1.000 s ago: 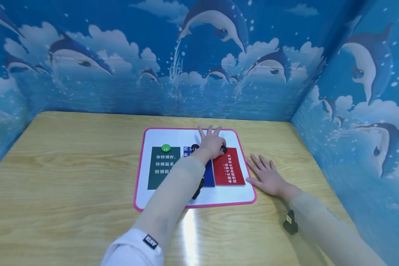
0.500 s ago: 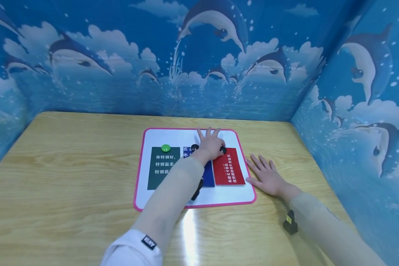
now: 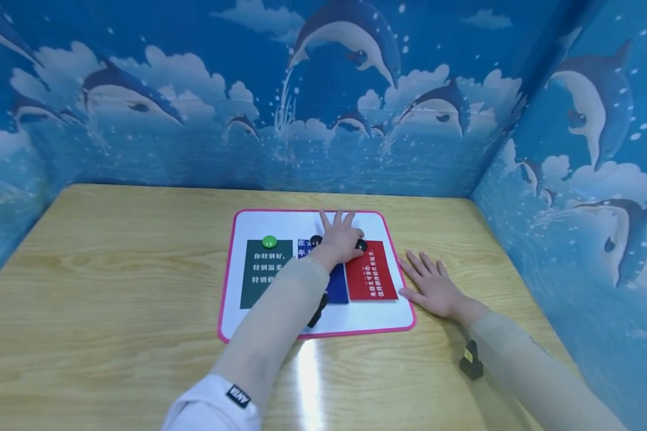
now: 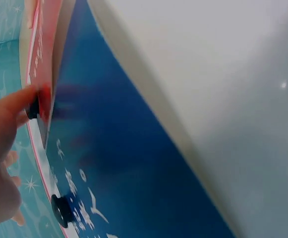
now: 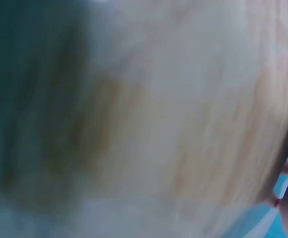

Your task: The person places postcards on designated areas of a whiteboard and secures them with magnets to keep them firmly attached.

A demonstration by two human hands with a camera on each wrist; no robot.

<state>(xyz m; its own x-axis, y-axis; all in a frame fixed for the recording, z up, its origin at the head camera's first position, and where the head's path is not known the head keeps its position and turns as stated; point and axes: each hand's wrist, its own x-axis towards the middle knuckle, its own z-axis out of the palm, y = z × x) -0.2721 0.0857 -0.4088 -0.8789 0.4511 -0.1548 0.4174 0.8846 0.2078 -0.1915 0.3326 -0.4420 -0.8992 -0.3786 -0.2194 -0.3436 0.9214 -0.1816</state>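
Note:
My left hand (image 3: 341,238) pinches a round black magnet (image 3: 362,245) between thumb and index finger, at the top edge of a red card (image 3: 374,272). The other fingers spread out over the whiteboard (image 3: 356,314). In the left wrist view, the same magnet (image 4: 32,110) sits under a fingertip against the red card (image 4: 44,49). A second black magnet (image 3: 316,240) is at the top of the blue card (image 3: 338,281), which my left forearm partly covers. My right hand (image 3: 433,286) lies flat on the table, fingers spread, beside the board's right edge.
On the board's left, a dark green card (image 3: 266,254) with white writing carries a green magnet (image 3: 269,242) at its top. The wooden table (image 3: 113,287) backs onto dolphin-printed curtains (image 3: 194,149) behind and to the right.
My left hand has shifted only very slightly, its fingers still at the black magnet on the red card. My right hand has stayed in place.

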